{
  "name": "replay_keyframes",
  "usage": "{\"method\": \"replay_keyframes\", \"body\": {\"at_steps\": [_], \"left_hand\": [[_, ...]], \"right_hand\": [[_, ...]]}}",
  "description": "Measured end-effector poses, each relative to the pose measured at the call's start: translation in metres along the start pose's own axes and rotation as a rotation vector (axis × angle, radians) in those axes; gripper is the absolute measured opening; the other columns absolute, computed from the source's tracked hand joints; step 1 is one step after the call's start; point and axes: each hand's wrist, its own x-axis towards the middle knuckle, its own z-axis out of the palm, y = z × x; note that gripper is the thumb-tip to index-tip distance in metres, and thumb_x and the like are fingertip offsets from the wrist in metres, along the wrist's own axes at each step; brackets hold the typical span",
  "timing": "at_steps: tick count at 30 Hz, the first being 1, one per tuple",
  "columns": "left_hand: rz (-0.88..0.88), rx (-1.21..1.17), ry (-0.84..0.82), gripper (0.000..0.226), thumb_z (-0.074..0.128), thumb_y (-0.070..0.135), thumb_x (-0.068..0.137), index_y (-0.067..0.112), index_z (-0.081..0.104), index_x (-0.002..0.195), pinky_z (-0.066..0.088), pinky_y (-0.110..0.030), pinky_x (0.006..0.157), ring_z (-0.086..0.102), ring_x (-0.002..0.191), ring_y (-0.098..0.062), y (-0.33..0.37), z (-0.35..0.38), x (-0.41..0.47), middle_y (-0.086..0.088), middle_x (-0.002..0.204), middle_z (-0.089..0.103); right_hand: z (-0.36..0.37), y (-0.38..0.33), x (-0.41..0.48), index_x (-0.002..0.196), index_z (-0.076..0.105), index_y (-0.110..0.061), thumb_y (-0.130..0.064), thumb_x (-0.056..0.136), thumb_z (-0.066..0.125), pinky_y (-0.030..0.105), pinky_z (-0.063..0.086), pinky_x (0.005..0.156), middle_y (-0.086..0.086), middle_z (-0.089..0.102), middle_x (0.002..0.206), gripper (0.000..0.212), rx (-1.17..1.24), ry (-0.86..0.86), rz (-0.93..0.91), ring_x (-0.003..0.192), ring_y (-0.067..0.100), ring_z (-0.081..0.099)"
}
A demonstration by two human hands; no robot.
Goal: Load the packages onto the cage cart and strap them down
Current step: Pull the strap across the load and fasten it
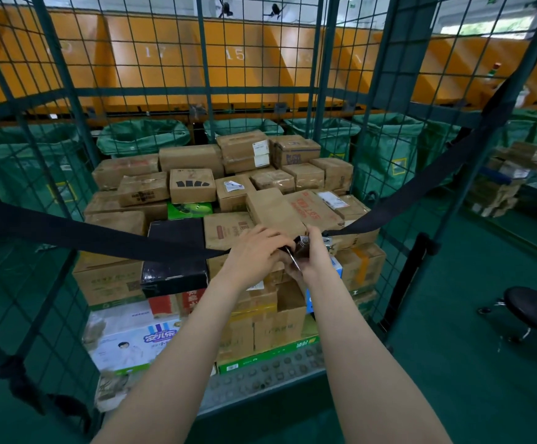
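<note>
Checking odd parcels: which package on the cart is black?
The black box just left of the left hand; most others are brown cardboard.

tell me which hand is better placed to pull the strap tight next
Left, probably: the left hand grips the strap right at the buckle and could draw it through, while the right hand holds the buckle and is better kept there as the anchor.

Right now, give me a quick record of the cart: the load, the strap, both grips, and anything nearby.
cart: green wire cage cart, front open
load: cardboard boxes stacked inside
strap: black strap across the open front
left grip: pinches the strap by the buckle
right grip: holds the buckle
nearby: black stool, right of cart
</note>
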Motion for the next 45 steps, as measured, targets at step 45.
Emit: {"method": "replay_keyframes", "body": {"at_steps": [45], "left_hand": [[-0.229, -0.200, -0.104, 0.045, 0.062, 0.011, 0.085, 0.019, 0.048, 0.127, 0.049, -0.041, 0.083, 0.058, 0.106, -0.031, 0.027, 0.032, 0.023, -0.011, 0.119, 0.062]], "right_hand": [[-0.021, 0.007, 0.035, 0.130, 0.046, -0.009, -0.056, 0.083, 0.056, 0.027, 0.043, 0.049, 0.010, 0.056, 0.089, 0.067, -0.287, 0.380, 0.022, 0.063, 0.019, 0.053]]}}
